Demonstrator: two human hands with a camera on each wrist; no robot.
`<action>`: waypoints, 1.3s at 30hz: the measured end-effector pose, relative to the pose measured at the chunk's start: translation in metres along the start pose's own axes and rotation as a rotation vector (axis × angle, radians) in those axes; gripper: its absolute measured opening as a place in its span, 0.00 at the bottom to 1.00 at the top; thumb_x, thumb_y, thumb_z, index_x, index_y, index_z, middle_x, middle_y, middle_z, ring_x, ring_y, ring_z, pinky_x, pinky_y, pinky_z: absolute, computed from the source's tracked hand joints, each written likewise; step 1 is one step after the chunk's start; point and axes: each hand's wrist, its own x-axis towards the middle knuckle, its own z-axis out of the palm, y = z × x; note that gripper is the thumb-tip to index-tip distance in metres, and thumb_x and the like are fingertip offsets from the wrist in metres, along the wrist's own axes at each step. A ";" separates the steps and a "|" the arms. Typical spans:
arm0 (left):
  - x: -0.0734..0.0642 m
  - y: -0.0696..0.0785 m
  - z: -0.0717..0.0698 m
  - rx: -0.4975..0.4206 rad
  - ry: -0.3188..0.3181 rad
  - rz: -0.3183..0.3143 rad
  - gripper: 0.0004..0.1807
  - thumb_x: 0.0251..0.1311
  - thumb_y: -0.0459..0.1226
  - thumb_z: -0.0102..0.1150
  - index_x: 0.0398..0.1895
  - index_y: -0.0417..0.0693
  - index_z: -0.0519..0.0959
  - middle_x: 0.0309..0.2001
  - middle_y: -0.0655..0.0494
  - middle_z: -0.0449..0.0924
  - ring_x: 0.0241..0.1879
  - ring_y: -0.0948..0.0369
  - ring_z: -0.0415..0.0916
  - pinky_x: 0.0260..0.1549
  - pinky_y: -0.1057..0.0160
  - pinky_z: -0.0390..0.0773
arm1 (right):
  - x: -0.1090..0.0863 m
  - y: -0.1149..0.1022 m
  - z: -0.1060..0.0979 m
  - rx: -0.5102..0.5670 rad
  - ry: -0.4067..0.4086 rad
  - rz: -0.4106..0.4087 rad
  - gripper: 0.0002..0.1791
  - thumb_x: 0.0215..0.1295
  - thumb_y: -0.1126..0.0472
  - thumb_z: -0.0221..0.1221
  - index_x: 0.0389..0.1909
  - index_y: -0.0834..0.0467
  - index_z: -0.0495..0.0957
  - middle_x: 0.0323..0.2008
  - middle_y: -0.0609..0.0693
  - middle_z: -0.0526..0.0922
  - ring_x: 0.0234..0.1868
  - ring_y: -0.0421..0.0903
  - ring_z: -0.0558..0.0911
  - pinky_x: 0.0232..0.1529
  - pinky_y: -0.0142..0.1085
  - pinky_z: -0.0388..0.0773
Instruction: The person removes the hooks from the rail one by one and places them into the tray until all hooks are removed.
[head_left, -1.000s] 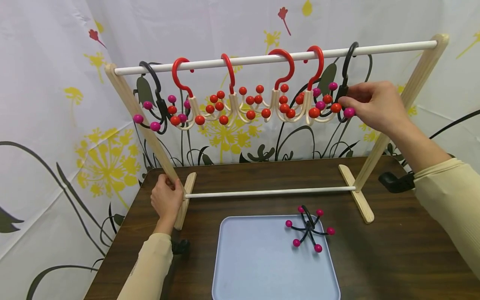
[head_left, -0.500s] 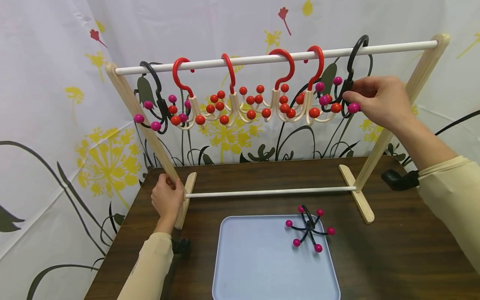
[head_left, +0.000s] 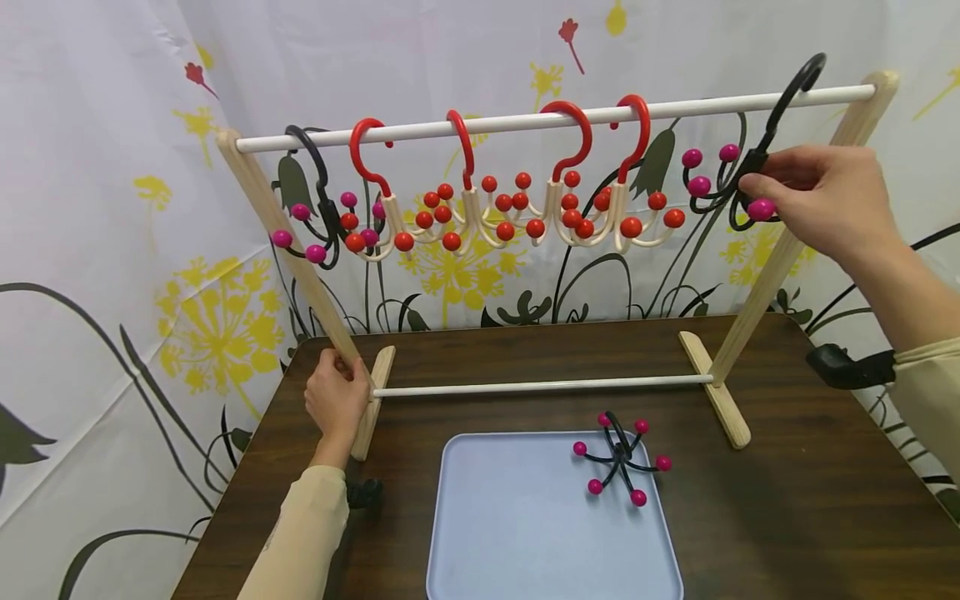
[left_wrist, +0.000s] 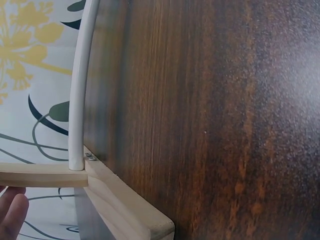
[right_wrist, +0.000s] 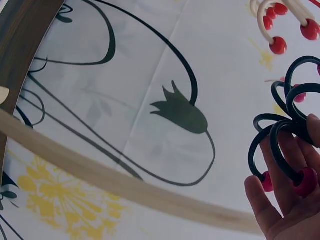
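My right hand [head_left: 825, 196] pinches the stem of a black multi-armed hanger [head_left: 731, 187] with magenta ball tips. Its hook rises above the white top rod [head_left: 705, 107] near the right end of a wooden rack. Seen from the right wrist, the hanger's curved black arms [right_wrist: 275, 127] spread around my fingers [right_wrist: 260, 202]. My left hand [head_left: 337, 400] holds the rack's left post [head_left: 300, 267] close to its foot; in the left wrist view, fingertips [left_wrist: 15, 210] touch that post [left_wrist: 45, 176].
Several cream hangers with red hooks and red balls [head_left: 555, 208] hang along the rod, beside a black one [head_left: 326, 208] at far left. Another black hanger [head_left: 621, 454] lies across the corner of a blue tray [head_left: 551, 542]. A lower white rod [head_left: 540, 387] joins the rack's feet.
My right hand has moved the black hanger rightward along the top rod, away from the red-hooked ones, and its hook has risen and tilted right. The left hand stays on the post.
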 end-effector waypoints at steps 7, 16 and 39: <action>0.000 0.000 0.000 0.005 0.006 0.005 0.10 0.59 0.39 0.63 0.36 0.42 0.76 0.27 0.46 0.82 0.25 0.46 0.78 0.23 0.44 0.71 | -0.015 0.015 -0.006 -0.018 0.000 0.003 0.25 0.66 0.50 0.61 0.53 0.67 0.79 0.28 0.22 0.71 0.32 0.26 0.73 0.33 0.20 0.66; -0.002 -0.004 0.001 0.011 0.006 -0.004 0.10 0.59 0.40 0.63 0.36 0.43 0.77 0.28 0.47 0.82 0.26 0.46 0.79 0.24 0.43 0.71 | -0.054 0.029 0.002 0.042 0.013 0.012 0.23 0.65 0.53 0.64 0.49 0.69 0.79 0.25 0.17 0.73 0.28 0.22 0.74 0.29 0.17 0.68; 0.000 -0.001 0.002 0.015 0.019 0.003 0.10 0.59 0.40 0.62 0.35 0.42 0.76 0.26 0.47 0.81 0.24 0.45 0.77 0.23 0.43 0.70 | -0.209 0.051 0.060 0.051 -0.014 -0.061 0.16 0.51 0.65 0.73 0.42 0.52 0.84 0.29 0.37 0.85 0.25 0.29 0.81 0.24 0.23 0.72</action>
